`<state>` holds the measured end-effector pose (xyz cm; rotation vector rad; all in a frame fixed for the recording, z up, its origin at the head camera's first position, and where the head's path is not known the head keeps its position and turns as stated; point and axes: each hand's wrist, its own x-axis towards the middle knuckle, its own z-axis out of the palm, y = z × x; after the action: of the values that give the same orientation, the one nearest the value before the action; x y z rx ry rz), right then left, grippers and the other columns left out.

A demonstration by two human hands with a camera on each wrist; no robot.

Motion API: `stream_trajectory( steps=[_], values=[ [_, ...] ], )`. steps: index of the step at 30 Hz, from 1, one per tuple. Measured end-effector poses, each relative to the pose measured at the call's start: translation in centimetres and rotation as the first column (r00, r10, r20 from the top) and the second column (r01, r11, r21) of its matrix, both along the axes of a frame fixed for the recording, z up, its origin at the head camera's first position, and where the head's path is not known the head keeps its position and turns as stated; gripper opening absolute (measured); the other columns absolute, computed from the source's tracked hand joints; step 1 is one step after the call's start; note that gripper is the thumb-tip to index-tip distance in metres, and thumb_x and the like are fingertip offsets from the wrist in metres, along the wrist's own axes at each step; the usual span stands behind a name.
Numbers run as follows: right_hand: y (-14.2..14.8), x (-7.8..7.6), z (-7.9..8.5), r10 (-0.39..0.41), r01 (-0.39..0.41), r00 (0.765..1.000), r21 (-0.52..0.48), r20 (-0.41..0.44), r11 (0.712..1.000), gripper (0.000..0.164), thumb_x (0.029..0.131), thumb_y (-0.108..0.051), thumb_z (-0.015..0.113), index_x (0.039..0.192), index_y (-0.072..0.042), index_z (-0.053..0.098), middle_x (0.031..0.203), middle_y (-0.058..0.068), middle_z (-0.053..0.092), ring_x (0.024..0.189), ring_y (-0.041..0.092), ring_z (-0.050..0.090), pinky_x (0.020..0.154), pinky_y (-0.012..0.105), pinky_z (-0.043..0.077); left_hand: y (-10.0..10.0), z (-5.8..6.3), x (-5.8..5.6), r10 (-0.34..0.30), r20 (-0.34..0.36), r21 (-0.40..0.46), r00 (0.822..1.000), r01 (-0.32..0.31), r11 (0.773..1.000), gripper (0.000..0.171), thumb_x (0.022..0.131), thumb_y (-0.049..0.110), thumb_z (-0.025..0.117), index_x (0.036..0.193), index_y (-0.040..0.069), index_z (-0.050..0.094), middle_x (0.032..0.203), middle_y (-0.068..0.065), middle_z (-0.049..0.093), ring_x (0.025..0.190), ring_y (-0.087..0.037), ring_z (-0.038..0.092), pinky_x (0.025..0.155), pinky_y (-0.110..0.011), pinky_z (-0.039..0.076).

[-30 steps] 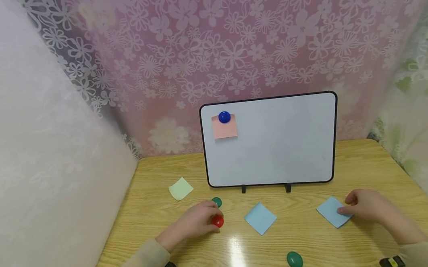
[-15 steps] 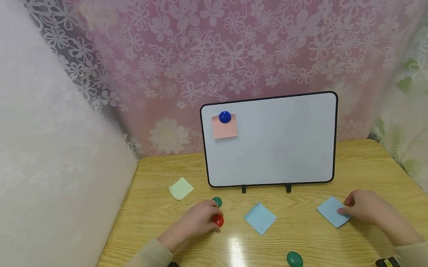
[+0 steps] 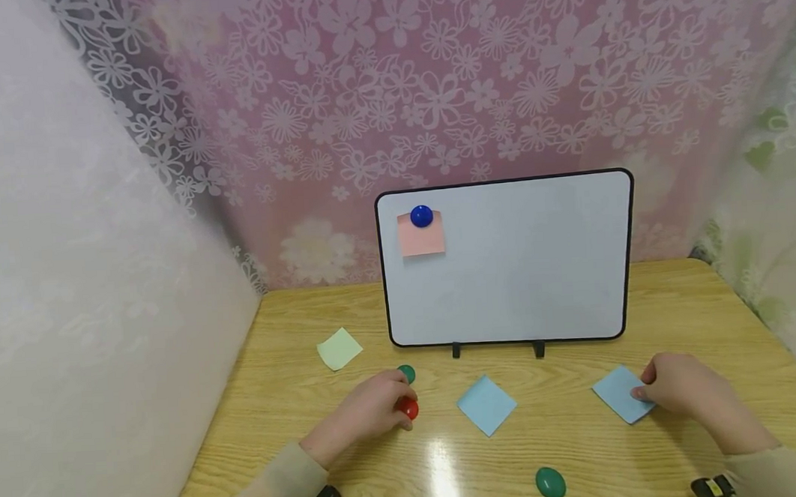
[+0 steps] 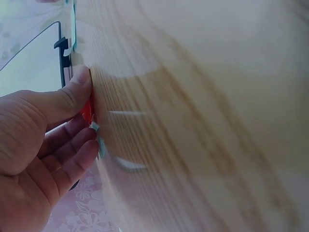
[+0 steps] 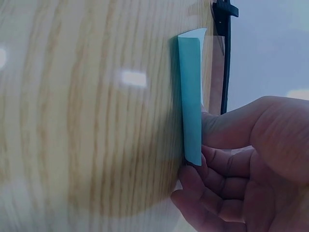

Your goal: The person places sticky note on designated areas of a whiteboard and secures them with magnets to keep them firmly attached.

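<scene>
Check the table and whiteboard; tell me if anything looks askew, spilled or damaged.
Nothing looks spilled or damaged. Mildly askew: the yellow-green note and the blue note pinched by the right hand sit cornerwise to the whiteboard, while the pink note hangs nearly square on it.

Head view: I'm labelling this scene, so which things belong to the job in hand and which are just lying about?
Likely in the job:
red magnet, held by the left hand
blue note, pinched by the right hand
perhaps the whiteboard, pink note, blue magnet

Apparently lying about:
other blue note
pale green note
far green magnet
near green magnet
</scene>
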<state>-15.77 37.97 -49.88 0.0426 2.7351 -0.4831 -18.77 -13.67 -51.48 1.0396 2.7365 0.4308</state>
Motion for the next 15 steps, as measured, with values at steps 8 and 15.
stream_trajectory(
  steps=[8, 15],
  values=[
    [0.25, -0.01, -0.18, -0.010, 0.010, 1.000, 0.002, 0.016, 1.000, 0.048, 0.090, -0.035, 0.087, 0.103, 0.008, 0.071, 0.098, 0.018, 0.071, 0.086, 0.029, 0.065, 0.078, 0.056, 0.054, 0.25, -0.35, 0.05, -0.003, 0.001, 0.013, 1.000, 0.003, 1.000, 0.032, 0.084, 0.027, 0.095, 0.109, 0.013, 0.082, 0.101, 0.009, 0.062, 0.085, -0.003, 0.054, 0.078, -0.019, 0.052],
    [0.33, -0.13, -0.33, -0.021, 0.021, 0.999, -0.002, 0.033, 1.000, 0.047, 0.090, -0.035, 0.087, 0.102, 0.007, 0.071, 0.098, 0.019, 0.071, 0.086, 0.030, 0.064, 0.079, 0.056, 0.054, 0.38, -0.46, 0.15, 0.007, 0.013, 0.018, 1.000, -0.007, 1.000, 0.030, 0.083, 0.025, 0.095, 0.108, 0.013, 0.083, 0.100, 0.009, 0.061, 0.084, -0.003, 0.054, 0.077, -0.019, 0.052]
  ],
)
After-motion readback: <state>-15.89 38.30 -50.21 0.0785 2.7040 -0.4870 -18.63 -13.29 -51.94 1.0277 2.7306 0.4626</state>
